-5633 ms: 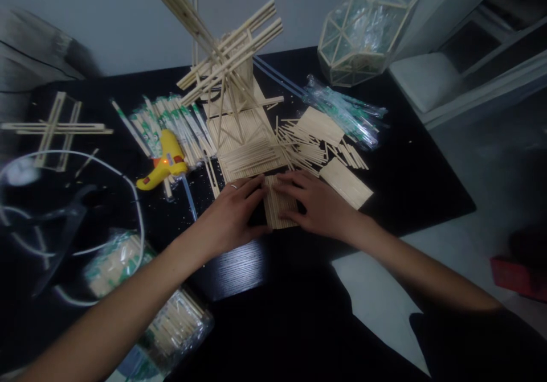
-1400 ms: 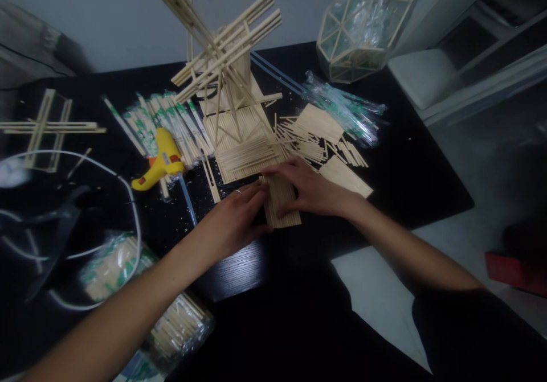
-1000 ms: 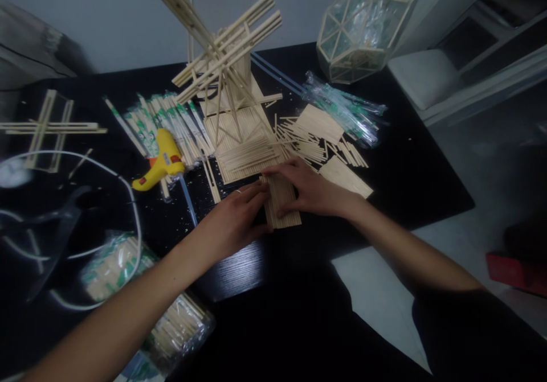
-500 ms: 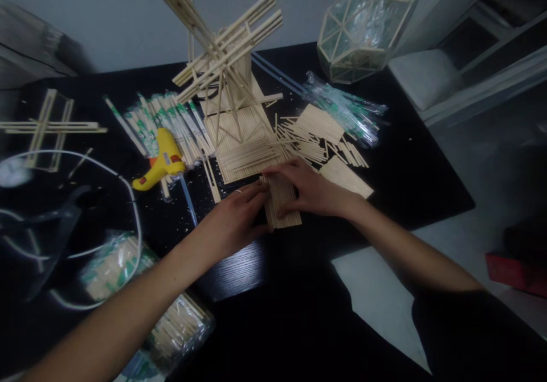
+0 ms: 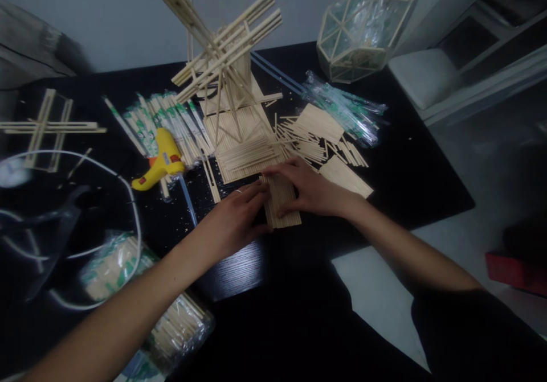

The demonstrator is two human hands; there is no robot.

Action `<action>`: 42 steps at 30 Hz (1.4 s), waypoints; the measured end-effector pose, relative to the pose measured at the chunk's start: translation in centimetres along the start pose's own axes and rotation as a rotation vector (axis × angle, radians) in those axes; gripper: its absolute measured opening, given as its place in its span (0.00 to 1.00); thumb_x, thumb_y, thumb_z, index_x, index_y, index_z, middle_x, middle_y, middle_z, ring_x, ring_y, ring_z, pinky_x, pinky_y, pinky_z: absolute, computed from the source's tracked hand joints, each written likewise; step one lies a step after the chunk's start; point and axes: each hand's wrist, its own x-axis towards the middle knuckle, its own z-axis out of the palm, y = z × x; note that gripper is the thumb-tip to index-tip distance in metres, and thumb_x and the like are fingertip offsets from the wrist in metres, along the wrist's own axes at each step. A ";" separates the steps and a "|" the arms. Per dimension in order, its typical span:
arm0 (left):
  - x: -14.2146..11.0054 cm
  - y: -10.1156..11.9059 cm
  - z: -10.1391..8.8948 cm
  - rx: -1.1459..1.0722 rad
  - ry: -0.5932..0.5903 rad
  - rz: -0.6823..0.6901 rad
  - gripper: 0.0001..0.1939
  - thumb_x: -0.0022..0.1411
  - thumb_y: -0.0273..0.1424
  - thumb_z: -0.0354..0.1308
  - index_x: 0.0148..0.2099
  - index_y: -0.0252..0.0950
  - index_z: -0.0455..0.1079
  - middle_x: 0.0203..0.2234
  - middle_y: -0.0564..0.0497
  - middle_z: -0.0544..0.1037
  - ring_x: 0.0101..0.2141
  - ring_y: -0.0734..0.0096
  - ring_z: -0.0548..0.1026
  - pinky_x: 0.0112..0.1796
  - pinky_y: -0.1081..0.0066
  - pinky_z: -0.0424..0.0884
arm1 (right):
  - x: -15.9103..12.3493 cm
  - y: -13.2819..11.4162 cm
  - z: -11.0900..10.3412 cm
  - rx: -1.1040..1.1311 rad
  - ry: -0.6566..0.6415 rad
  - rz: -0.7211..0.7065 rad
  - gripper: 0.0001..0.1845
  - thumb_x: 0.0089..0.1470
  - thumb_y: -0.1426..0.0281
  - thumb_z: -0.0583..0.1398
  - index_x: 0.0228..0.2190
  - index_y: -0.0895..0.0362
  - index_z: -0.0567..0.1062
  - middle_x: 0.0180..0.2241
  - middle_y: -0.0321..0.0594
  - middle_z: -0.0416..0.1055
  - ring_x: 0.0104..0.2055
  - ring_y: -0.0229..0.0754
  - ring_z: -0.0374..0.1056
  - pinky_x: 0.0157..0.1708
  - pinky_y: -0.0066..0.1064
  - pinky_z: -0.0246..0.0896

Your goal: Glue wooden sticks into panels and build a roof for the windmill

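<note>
In front of me a small flat panel of thin wooden sticks (image 5: 282, 202) laid side by side rests between my hands. My left hand (image 5: 243, 214), with a ring on one finger, presses against its left edge, fingers at the upper corner and thumb lower down. From the right, my right hand (image 5: 314, 188) grips the same panel, its fingers at the far end and its thumb on the near part. Just beyond, a larger stick-built base (image 5: 233, 126) carries a windmill-like model with crossed blades (image 5: 226, 54). A loose layer of short sticks (image 5: 250, 154) lies on that base.
A yellow glue gun (image 5: 162, 163) lies left, its white cord (image 5: 137, 217) looping nearby. Wrapped chopsticks (image 5: 171, 120) and a bagged bundle (image 5: 183, 325) are also left. Right are cut sticks (image 5: 305, 146), thin wooden panels (image 5: 346, 177), clear wrappers (image 5: 350, 109) and a faceted glass container (image 5: 363, 29).
</note>
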 end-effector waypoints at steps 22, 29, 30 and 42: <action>0.1 0.2 -0.2 -0.012 -0.034 -0.030 0.29 0.62 0.30 0.72 0.62 0.34 0.67 0.65 0.34 0.72 0.65 0.47 0.73 0.62 0.49 0.75 | 0.2 0.3 0.0 -0.047 0.025 -0.084 0.44 0.44 0.62 0.79 0.60 0.50 0.72 0.59 0.46 0.72 0.62 0.60 0.62 0.64 0.57 0.57; 0.1 0.2 -0.2 -0.037 -0.035 -0.030 0.28 0.63 0.29 0.70 0.62 0.37 0.67 0.64 0.37 0.73 0.66 0.48 0.72 0.63 0.49 0.74 | 0.1 0.3 0.0 -0.033 0.012 -0.067 0.44 0.45 0.62 0.78 0.61 0.49 0.71 0.58 0.46 0.72 0.63 0.60 0.61 0.63 0.57 0.58; 0.1 0.2 -0.2 -0.037 -0.033 -0.033 0.28 0.62 0.29 0.71 0.61 0.37 0.67 0.64 0.37 0.73 0.65 0.48 0.72 0.63 0.49 0.74 | 0.1 0.3 0.0 -0.029 0.009 -0.061 0.44 0.46 0.62 0.78 0.62 0.49 0.71 0.58 0.46 0.72 0.63 0.60 0.60 0.63 0.58 0.58; 0.2 0.3 -0.3 -0.040 -0.031 -0.026 0.26 0.62 0.27 0.70 0.60 0.36 0.68 0.63 0.36 0.74 0.64 0.48 0.74 0.62 0.50 0.75 | 0.2 0.1 -0.1 -0.041 0.016 -0.067 0.44 0.43 0.64 0.79 0.59 0.52 0.73 0.57 0.46 0.74 0.62 0.59 0.62 0.63 0.55 0.59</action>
